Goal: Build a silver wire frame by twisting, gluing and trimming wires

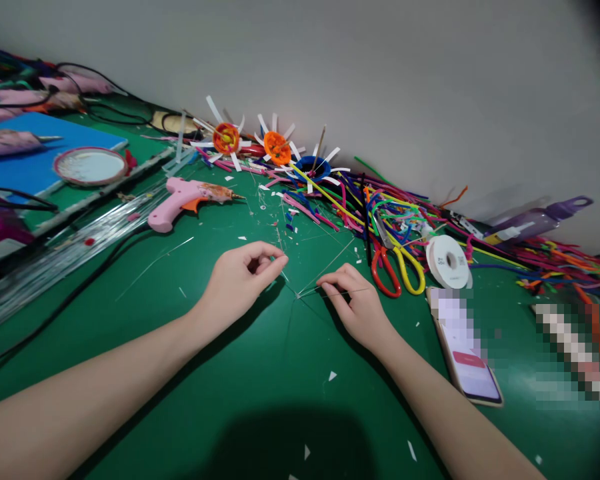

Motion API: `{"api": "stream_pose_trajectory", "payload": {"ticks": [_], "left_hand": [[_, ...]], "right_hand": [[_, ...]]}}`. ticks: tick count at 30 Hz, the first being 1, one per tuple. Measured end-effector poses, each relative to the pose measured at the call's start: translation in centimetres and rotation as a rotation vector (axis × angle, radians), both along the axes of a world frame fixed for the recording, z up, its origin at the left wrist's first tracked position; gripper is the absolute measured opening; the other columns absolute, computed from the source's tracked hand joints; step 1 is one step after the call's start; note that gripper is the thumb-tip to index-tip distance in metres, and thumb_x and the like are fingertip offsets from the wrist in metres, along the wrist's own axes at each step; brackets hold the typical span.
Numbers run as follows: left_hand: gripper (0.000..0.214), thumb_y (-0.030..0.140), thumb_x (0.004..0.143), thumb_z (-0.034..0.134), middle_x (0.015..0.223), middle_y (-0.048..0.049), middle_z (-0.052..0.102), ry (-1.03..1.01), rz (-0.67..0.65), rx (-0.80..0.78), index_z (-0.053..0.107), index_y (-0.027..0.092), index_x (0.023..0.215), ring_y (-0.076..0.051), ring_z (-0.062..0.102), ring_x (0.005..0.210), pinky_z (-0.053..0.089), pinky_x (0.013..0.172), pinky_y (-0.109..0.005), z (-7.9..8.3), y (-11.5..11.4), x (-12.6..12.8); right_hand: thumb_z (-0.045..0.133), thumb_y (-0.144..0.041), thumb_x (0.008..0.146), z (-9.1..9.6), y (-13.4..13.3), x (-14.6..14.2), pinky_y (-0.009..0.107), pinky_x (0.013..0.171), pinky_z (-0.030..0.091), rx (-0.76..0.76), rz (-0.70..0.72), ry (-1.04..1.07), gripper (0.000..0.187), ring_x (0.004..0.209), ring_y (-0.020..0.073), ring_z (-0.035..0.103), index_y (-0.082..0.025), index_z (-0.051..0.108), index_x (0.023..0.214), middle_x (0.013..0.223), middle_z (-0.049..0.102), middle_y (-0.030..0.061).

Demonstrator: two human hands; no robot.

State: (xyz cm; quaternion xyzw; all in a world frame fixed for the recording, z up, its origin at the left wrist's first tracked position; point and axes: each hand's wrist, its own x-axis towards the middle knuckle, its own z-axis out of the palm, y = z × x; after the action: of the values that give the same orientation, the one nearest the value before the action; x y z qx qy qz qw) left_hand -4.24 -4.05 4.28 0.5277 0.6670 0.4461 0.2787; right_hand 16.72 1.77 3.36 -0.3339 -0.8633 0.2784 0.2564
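Note:
My left hand (pixel 247 275) is closed in a pinch, thumb against forefinger, on fine, pale thread. Thin strands of this thread (pixel 298 295) meet at a small knot-like point just above the green table (pixel 260 400). To the right of that point, my right hand (pixel 355 303) pinches another part of the thread, and a loose end sticks out past its fingers. Whether the strands are thread or very thin wire is too fine to tell. Scissors (pixel 397 270) with one red and one yellow handle lie beyond my right hand.
A pink hot glue gun (pixel 173 200) lies at the left, its black cord trailing. Behind are flower-like pieces (pixel 277 148) with white strips and heaped pipe cleaners (pixel 410 217). A white spool (pixel 449 261), phone (pixel 467 353) and purple bottle (pixel 535 221) are at the right.

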Motion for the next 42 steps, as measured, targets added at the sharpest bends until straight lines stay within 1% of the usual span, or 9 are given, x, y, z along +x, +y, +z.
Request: {"api": "stream_pose_trajectory", "payload": {"ticks": [3,8,11,14,16,21,32,38,42], "left_hand": [[0.024,0.042,0.080,0.057,0.055,0.0039,0.048,0.000,-0.004,0.004,0.065,0.019,0.080,-0.010,0.043,0.051,0.032,0.049,-0.023,-0.1,0.0,0.0],[0.025,0.042,0.080,0.056,0.055,0.0037,0.049,0.002,-0.009,0.014,0.065,0.018,0.081,-0.010,0.043,0.050,0.032,0.048,-0.022,-0.2,0.0,-0.1],[0.024,0.041,0.080,0.057,0.055,0.0036,0.048,0.003,-0.005,0.013,0.065,0.018,0.080,-0.010,0.043,0.051,0.032,0.048,-0.022,-0.1,0.1,-0.1],[0.023,0.041,0.080,0.058,0.055,0.0040,0.048,0.003,-0.003,0.008,0.065,0.019,0.080,-0.010,0.043,0.051,0.032,0.049,-0.022,-0.1,0.1,-0.1],[0.023,0.041,0.080,0.058,0.055,0.0043,0.048,0.009,-0.001,0.008,0.065,0.020,0.080,-0.009,0.043,0.051,0.032,0.049,-0.022,-0.1,0.1,-0.1],[0.023,0.041,0.080,0.059,0.055,0.0043,0.049,0.013,0.002,0.010,0.066,0.019,0.080,-0.009,0.044,0.051,0.033,0.050,-0.023,-0.2,0.1,-0.1],[0.023,0.040,0.080,0.058,0.056,0.0039,0.050,0.007,-0.003,0.015,0.066,0.019,0.080,-0.009,0.044,0.051,0.034,0.050,-0.022,-0.2,0.0,-0.1],[0.023,0.041,0.079,0.059,0.055,0.0041,0.049,0.005,-0.002,0.007,0.065,0.019,0.080,-0.010,0.043,0.051,0.033,0.049,-0.023,-0.2,0.0,-0.1],[0.022,0.041,0.080,0.058,0.056,0.0040,0.049,0.002,-0.003,0.001,0.065,0.020,0.080,-0.010,0.044,0.051,0.033,0.050,-0.023,-0.2,0.1,-0.1]], "right_hand": [[0.047,-0.019,0.091,0.0,0.0,0.0,0.031,0.073,0.042,-0.002,-0.015,-0.011,0.016,0.080,0.0167,0.053,-0.020,0.062,0.094,0.082,0.054,0.0039],[0.048,-0.020,0.090,0.1,-0.1,-0.2,0.034,0.080,0.038,0.028,-0.062,-0.081,0.015,0.082,0.0175,0.052,-0.021,0.063,0.091,0.080,0.056,0.0025],[0.051,-0.021,0.089,0.0,-0.2,-0.2,0.032,0.076,0.038,0.002,-0.111,-0.090,0.010,0.075,0.0165,0.051,-0.020,0.059,0.093,0.074,0.053,0.0007],[0.052,-0.022,0.088,0.0,-0.1,-0.1,0.031,0.073,0.038,-0.038,-0.144,-0.090,0.005,0.071,0.0155,0.049,-0.020,0.056,0.088,0.071,0.050,-0.0008],[0.052,-0.023,0.088,0.1,0.1,0.0,0.030,0.072,0.037,-0.052,-0.123,-0.095,0.007,0.071,0.0149,0.048,-0.020,0.056,0.084,0.072,0.051,-0.0007],[0.051,-0.023,0.089,0.3,0.5,0.4,0.028,0.070,0.037,-0.074,-0.068,-0.096,0.010,0.073,0.0146,0.048,-0.020,0.057,0.082,0.076,0.051,0.0000],[0.051,-0.022,0.090,0.9,1.0,0.8,0.029,0.077,0.038,-0.124,0.034,-0.108,0.010,0.078,0.0148,0.051,-0.021,0.058,0.083,0.081,0.054,0.0007],[0.052,-0.023,0.089,0.9,1.1,0.9,0.029,0.071,0.038,-0.120,0.026,-0.132,0.009,0.074,0.0141,0.049,-0.021,0.059,0.084,0.078,0.051,0.0003],[0.053,-0.023,0.088,0.8,1.1,0.9,0.029,0.071,0.039,-0.112,0.003,-0.131,0.008,0.074,0.0142,0.049,-0.021,0.059,0.084,0.077,0.050,0.0001]]}}
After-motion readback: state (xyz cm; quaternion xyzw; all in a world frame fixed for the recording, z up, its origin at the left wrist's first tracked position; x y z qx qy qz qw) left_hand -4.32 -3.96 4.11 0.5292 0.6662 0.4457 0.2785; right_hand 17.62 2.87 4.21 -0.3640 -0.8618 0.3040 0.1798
